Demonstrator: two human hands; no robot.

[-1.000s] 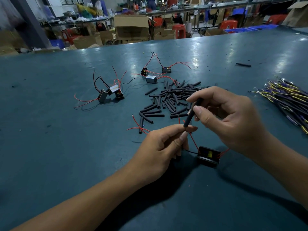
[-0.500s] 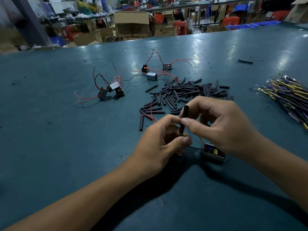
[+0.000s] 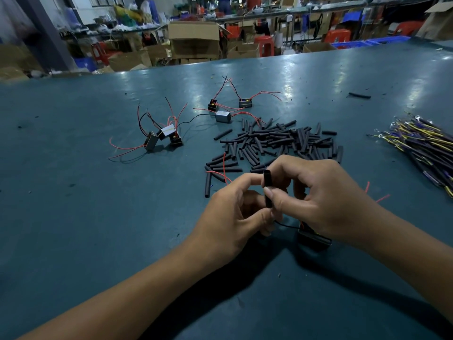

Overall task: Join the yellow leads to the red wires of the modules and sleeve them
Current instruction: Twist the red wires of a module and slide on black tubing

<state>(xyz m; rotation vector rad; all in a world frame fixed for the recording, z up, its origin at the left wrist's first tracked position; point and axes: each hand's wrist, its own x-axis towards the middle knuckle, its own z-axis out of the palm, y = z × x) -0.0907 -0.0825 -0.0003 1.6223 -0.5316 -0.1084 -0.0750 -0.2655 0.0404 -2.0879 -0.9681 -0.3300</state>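
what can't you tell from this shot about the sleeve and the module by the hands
Head view, the only one:
- Whether a wire runs inside the black sleeve: the right hand and left hand cover its lower end.
- What the left hand pinches: fingers hide it.
- The near module: mostly under the right hand.
- The yellow leads: cut off by the right edge.

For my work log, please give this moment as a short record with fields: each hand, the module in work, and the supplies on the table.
right hand: pinches an upright black sleeve
left hand: fingers curled at the sleeve's lower end; what it holds is hidden
module in work: on the table, partly under the right hand
sleeve pile: beyond the hands
yellow leads: bundle at right
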